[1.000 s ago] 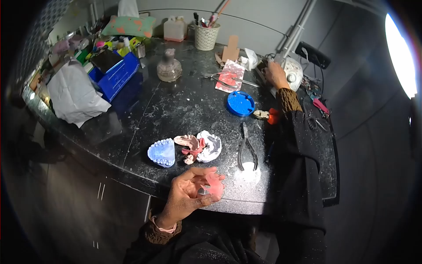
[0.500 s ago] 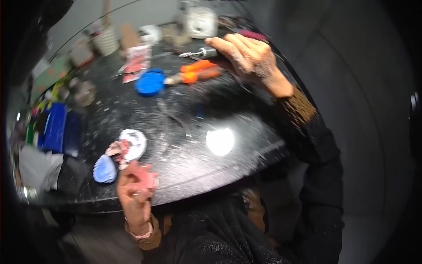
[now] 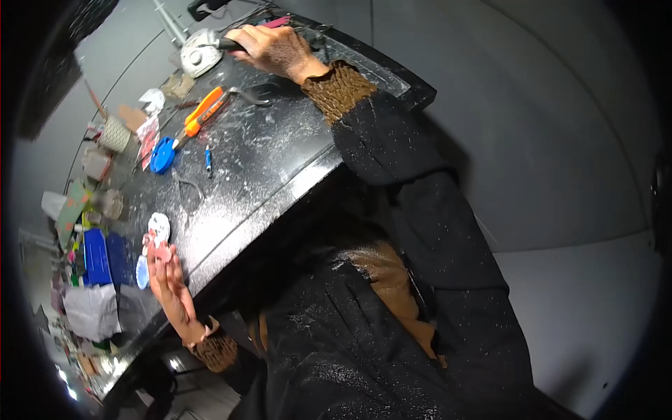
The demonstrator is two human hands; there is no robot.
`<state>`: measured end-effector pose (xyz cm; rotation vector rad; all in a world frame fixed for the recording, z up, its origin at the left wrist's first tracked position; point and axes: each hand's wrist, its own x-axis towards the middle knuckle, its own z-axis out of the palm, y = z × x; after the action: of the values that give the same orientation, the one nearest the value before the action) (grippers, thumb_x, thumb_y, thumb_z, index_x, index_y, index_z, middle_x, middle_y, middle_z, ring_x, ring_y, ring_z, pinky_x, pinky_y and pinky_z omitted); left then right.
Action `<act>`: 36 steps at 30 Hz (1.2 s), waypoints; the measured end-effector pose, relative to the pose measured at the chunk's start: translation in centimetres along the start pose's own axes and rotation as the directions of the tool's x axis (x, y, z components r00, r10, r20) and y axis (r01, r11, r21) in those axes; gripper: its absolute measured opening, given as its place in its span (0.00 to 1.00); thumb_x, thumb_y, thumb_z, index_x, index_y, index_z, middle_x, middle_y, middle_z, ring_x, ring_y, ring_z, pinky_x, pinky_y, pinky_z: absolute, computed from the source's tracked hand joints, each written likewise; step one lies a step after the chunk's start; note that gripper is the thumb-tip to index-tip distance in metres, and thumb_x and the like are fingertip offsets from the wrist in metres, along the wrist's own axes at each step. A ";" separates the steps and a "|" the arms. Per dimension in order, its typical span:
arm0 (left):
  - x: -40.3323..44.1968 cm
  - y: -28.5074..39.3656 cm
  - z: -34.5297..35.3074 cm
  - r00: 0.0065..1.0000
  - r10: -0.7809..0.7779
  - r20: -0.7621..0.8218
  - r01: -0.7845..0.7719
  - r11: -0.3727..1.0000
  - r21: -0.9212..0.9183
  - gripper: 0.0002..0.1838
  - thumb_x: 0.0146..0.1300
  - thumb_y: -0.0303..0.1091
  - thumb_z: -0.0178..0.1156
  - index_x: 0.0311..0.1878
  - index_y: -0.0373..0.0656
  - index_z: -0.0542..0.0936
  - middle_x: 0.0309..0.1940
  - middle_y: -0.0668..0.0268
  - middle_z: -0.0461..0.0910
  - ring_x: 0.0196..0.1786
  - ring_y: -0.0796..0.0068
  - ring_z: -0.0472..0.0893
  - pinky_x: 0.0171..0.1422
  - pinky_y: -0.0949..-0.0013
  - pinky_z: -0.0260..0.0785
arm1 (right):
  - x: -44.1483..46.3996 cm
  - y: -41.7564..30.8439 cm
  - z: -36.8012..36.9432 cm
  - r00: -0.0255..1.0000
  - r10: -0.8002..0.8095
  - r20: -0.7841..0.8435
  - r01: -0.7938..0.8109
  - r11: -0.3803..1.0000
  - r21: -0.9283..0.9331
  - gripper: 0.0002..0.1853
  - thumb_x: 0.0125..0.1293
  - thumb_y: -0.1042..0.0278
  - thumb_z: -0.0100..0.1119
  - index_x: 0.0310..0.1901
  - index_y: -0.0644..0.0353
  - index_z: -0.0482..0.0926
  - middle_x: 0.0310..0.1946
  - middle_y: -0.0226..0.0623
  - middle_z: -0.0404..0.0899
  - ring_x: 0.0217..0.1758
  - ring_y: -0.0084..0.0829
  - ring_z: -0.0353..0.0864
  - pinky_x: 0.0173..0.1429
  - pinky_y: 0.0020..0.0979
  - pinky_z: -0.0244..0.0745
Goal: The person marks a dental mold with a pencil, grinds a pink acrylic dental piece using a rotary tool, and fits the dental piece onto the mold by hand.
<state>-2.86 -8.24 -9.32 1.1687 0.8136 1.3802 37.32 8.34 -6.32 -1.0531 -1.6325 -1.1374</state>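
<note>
My left hand (image 3: pixel 170 285) is at the near edge of the dark bench, its fingers closed on a pink denture plate (image 3: pixel 164 254). Just beyond it lie a white round piece (image 3: pixel 159 225) with pinkish lumps and a light blue dental cast (image 3: pixel 142 271). My right hand (image 3: pixel 276 52) is stretched out to the far end of the bench, wrapped round a black-handled rotary handpiece (image 3: pixel 229 44). The front of this handpiece is up against or just before a white, dusty box (image 3: pixel 201 54) with a round knob; whether they touch I cannot tell.
Orange-handled pliers (image 3: pixel 203 114), a blue round lid (image 3: pixel 163 155), a small blue tool (image 3: pixel 208 161) and a thin curved metal tool (image 3: pixel 190 185) lie mid-bench. A woven cup (image 3: pixel 116 134) stands behind. Leftward are a blue box (image 3: pixel 96 256) and a grey-white cloth (image 3: pixel 91 311). White dust covers the bench.
My view has swung to the right, so the bench appears turned. My right hand has carried the handpiece over to the white box. My left hand still holds the denture plate near the cast.
</note>
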 end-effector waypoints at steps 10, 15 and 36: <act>0.8 -0.7 -1.9 1.000 0.024 0.007 -0.024 1.000 -0.004 0.27 0.67 0.31 0.51 0.65 0.30 0.56 0.65 0.52 0.59 0.65 0.65 0.65 0.67 0.73 0.63 | -2.0 -1.1 -0.6 0.959 -0.283 -0.017 0.278 0.950 -0.140 0.07 0.61 0.61 0.51 0.39 0.48 0.73 0.23 0.25 0.75 0.23 0.21 0.79 0.20 0.21 0.73; 1.0 -0.9 -2.4 0.996 0.024 0.085 -0.024 1.000 -0.007 0.28 0.66 0.28 0.50 0.66 0.29 0.55 0.66 0.50 0.57 0.67 0.61 0.62 0.71 0.70 0.59 | -2.3 -1.2 -2.2 0.968 -0.235 0.089 0.246 0.958 -0.147 0.09 0.61 0.59 0.53 0.41 0.49 0.74 0.26 0.27 0.77 0.27 0.23 0.81 0.25 0.25 0.75; 0.6 -1.4 -2.5 1.000 0.020 -0.022 -0.020 1.000 0.011 0.22 0.64 0.33 0.56 0.59 0.37 0.65 0.53 0.57 0.72 0.54 0.68 0.75 0.55 0.73 0.72 | -1.8 -1.2 -3.7 0.998 -0.046 0.052 0.044 0.998 0.044 0.16 0.56 0.59 0.61 0.46 0.51 0.74 0.32 0.29 0.79 0.29 0.28 0.81 0.29 0.26 0.76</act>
<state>-4.75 -7.10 -11.24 1.1748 0.8285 1.4087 37.33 4.19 -7.54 -1.0311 -1.7222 -1.1070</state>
